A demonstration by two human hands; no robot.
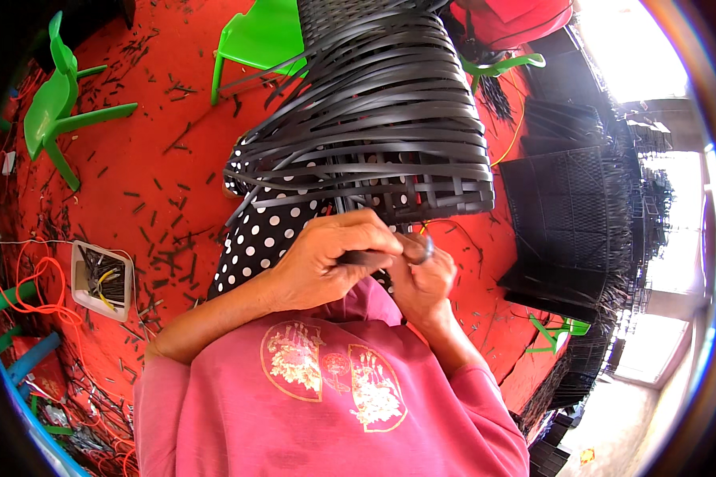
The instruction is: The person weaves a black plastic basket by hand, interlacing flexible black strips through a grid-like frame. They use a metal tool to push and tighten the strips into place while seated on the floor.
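Woven black piece point(418, 111): lies over the polka-dot legs point(250, 258), apparently for support.
Left hand point(338, 246): grip closed round a dark piece point(364, 258), seemingly steadying it.
Right hand point(428, 278): just beside; I can't tell its grip.

Wears a deep pink shirt point(239, 421) with matching sleeves point(485, 405) and, across the shirt's front, a gold-edged print point(293, 362) in two curved panels filled with pale, leafy shapes, plus a small, round, reddish motif point(336, 372) between them. Beyond the shirt, shows black bottoms point(250, 258) with round white dots. Has bare forearms point(231, 319) past the shirt's sleeves.
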